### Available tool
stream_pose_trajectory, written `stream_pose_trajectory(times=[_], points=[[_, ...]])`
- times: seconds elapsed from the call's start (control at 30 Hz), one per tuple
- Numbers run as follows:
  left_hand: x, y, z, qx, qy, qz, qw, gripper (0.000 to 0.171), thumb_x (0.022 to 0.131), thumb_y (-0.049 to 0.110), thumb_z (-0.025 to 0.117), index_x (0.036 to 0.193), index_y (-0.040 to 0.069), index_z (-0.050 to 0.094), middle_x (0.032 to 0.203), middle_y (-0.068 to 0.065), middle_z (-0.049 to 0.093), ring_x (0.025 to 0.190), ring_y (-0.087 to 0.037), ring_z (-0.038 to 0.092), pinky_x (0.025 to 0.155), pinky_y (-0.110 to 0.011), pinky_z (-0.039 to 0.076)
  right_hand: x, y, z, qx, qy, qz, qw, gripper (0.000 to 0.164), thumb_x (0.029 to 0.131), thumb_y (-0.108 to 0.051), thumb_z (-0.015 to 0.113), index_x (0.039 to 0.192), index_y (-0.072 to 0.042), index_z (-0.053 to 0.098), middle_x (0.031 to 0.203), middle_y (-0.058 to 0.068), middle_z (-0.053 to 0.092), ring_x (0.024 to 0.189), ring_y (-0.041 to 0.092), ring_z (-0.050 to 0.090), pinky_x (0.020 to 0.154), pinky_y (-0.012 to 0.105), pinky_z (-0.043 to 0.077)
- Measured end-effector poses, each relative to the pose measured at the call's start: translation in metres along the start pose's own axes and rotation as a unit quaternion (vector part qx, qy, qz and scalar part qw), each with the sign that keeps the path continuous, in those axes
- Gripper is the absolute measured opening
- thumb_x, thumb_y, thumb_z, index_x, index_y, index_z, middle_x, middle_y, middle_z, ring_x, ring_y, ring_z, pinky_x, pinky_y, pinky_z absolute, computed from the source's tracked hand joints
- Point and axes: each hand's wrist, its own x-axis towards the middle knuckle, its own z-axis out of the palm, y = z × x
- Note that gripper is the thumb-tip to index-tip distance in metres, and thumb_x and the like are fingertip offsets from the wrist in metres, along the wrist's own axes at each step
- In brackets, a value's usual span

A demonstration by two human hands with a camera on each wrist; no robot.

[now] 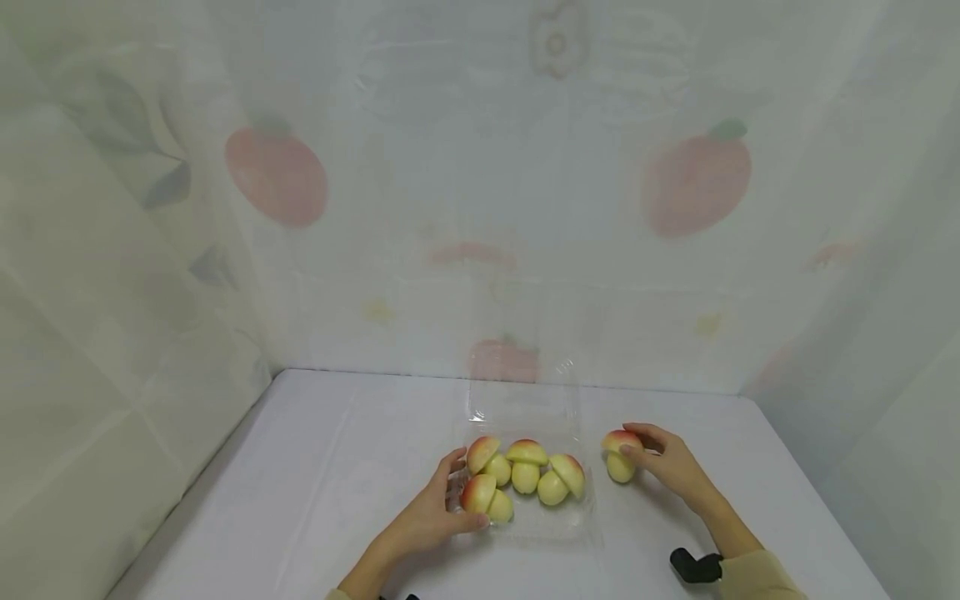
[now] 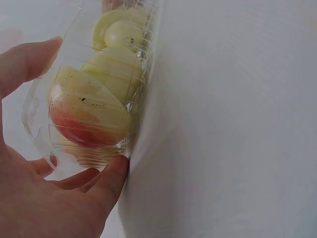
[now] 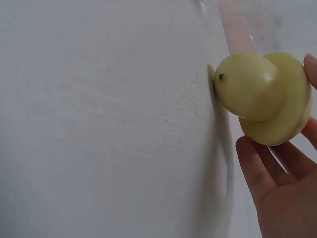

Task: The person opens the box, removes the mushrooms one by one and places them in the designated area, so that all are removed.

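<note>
A clear plastic clamshell box (image 1: 551, 523) lies on the table with several yellow toy mushrooms (image 1: 526, 476) in it, their caps tinged red. My left hand (image 1: 431, 512) grips the box at its left side. In the left wrist view, the thumb lies at the upper edge and the fingers along the outer wall, beside a red-tinged mushroom cap (image 2: 86, 111). To the right of the box, my right hand (image 1: 678, 468) holds another toy mushroom (image 1: 621, 468) by its cap. In the right wrist view, this mushroom's round stem (image 3: 242, 84) points away from the fingers, close over the table.
The box's transparent lid (image 1: 525, 408) is raised at the back. A white cloth covers the table (image 1: 360, 450). Pale curtains printed with fruit (image 1: 480, 167) hang behind it and at both sides. A black strap piece (image 1: 693, 567) sits at the right wrist.
</note>
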Motion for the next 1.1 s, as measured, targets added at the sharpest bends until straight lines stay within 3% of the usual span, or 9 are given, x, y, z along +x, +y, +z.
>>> stream_pose_trajectory(times=[0.33, 0.8, 1.1], points=[[0.0, -0.001, 0.001, -0.004, -0.001, 0.001, 1.0, 0.106, 0.084, 0.034, 0.084, 0.161, 0.011, 0.014, 0.161, -0.023, 0.027, 0.141, -0.052, 0.035, 0.113, -0.063, 0.032, 0.0002, 0.0017, 0.0027, 0.0, 0.0, 0.01, 1.0, 0.057, 0.095, -0.032, 0.073, 0.139, 0.0, 0.057, 0.134, 0.018, 0.063, 0.123, 0.036, 0.058, 0.096, 0.045, 0.049], [-0.0004, -0.0004, 0.0016, 0.0, 0.002, -0.002, 1.0, 0.107, 0.083, 0.033, 0.085, 0.161, 0.011, 0.015, 0.161, -0.022, 0.028, 0.141, -0.051, 0.036, 0.113, -0.063, 0.032, 0.0008, 0.0003, 0.0027, -0.014, 0.005, -0.012, 1.0, 0.054, 0.098, -0.029, 0.07, 0.14, 0.002, 0.057, 0.134, 0.019, 0.063, 0.124, 0.04, 0.057, 0.1, 0.052, 0.046], [0.0001, -0.0003, 0.0006, 0.003, 0.002, 0.0, 1.0, 0.107, 0.083, 0.034, 0.084, 0.161, 0.012, 0.015, 0.161, -0.022, 0.028, 0.141, -0.05, 0.037, 0.112, -0.063, 0.033, 0.0004, -0.0011, 0.0013, -0.022, 0.014, -0.031, 0.999, 0.052, 0.097, -0.027, 0.072, 0.138, 0.002, 0.058, 0.136, 0.021, 0.06, 0.125, 0.039, 0.057, 0.098, 0.035, 0.051]])
